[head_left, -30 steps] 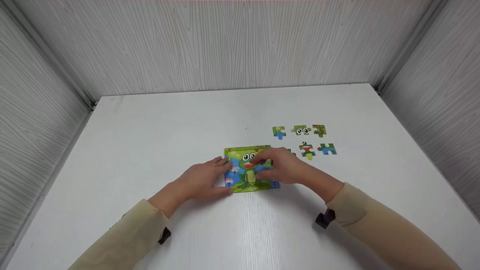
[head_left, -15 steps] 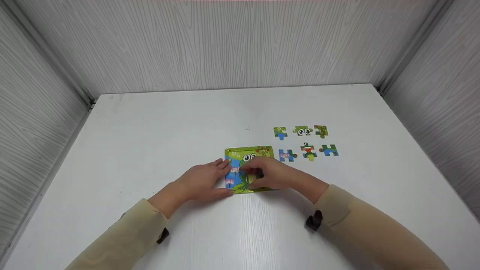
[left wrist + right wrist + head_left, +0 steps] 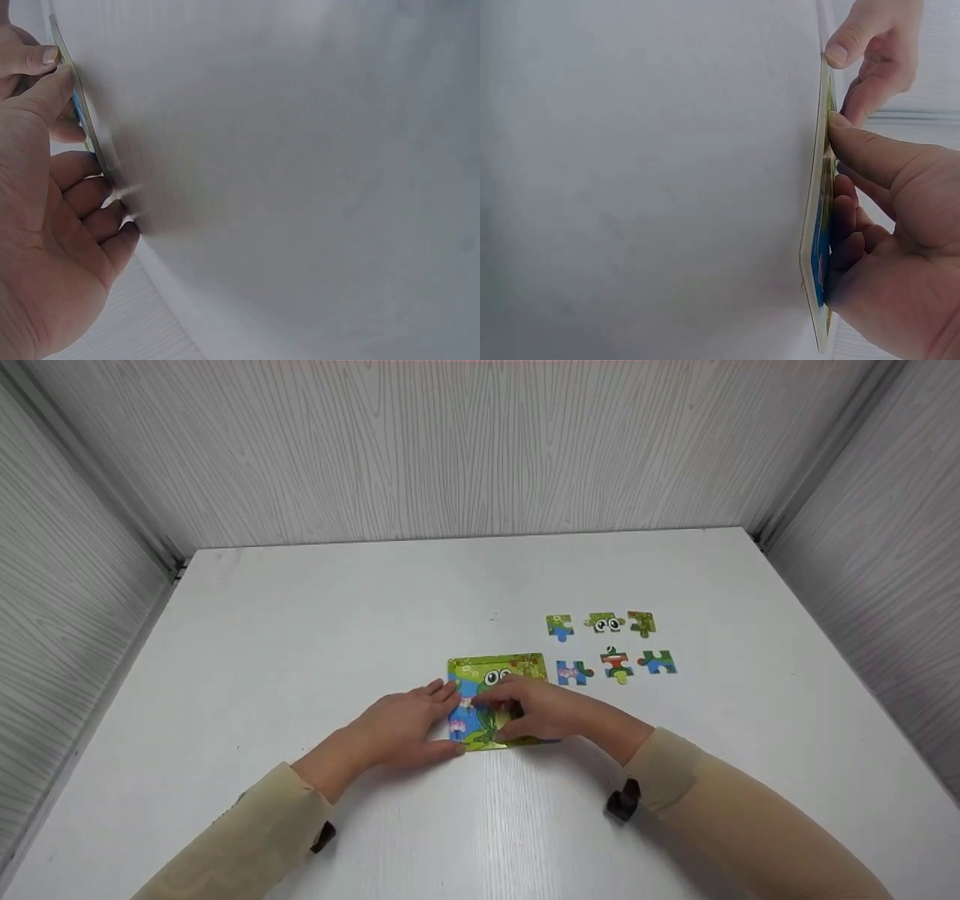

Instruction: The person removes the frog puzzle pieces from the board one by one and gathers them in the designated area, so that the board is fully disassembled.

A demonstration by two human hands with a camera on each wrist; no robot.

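Note:
A frog puzzle board (image 3: 469,667) with a green rim lies flat on the white table. My left hand (image 3: 405,727) rests at its left side, fingers along the edge and thumb at the near left corner. Over the board's near middle is my right hand (image 3: 544,709), fingers bent down, index finger and thumb tips apart and touching the picture. In the right wrist view the right thumb (image 3: 862,150) lies just inside the near rim. The right hand hides much of the frog's body; I cannot tell whether it pinches a puzzle piece there.
Loose puzzle pieces lie in two rows right of the board. The far row includes an eyes piece (image 3: 604,623); the near row has a mouth piece (image 3: 616,664) and a lotus piece (image 3: 574,673). Pale wood-grain walls (image 3: 480,450) enclose the table (image 3: 300,622).
My right hand has come down from over the board's right part and moved slightly left and nearer, fingertips now at the picture. My left hand stays at the board's left edge.

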